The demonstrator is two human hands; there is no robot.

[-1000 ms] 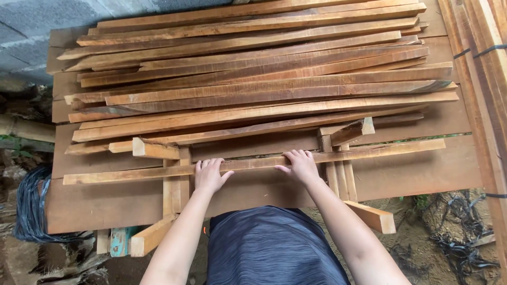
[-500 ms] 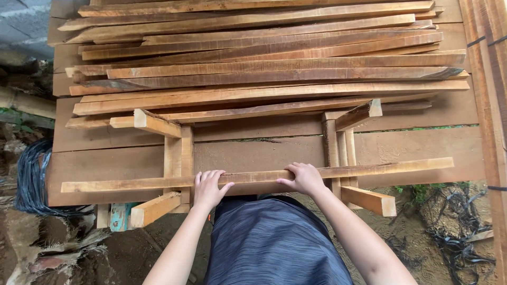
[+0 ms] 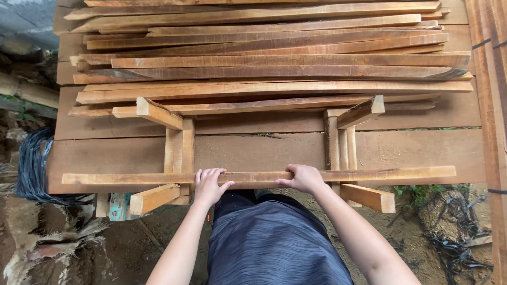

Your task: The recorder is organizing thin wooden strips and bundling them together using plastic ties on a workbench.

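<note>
A long thin wooden slat (image 3: pixel 369 174) lies crosswise along the near edge of a plank platform (image 3: pixel 264 150). My left hand (image 3: pixel 208 186) grips it left of centre, fingers curled over the top. My right hand (image 3: pixel 303 178) holds the same slat a little to the right. The slat rests over two small wooden frames, the left frame (image 3: pixel 177 150) and the right frame (image 3: pixel 343 142), whose short blocks stick out toward me. Behind them lies a pile of several long rough slats (image 3: pixel 274 58).
A coil of dark cable (image 3: pixel 31 169) lies at the left on rubble. More planks (image 3: pixel 494 105) run along the right edge. Muddy ground with black scraps (image 3: pixel 454 243) and some green weeds (image 3: pixel 417 192) shows below the platform.
Both hands have drawn the slat toward me, from the middle of the platform to its near edge. The view has tilted down, so the pile sits higher in the picture.
</note>
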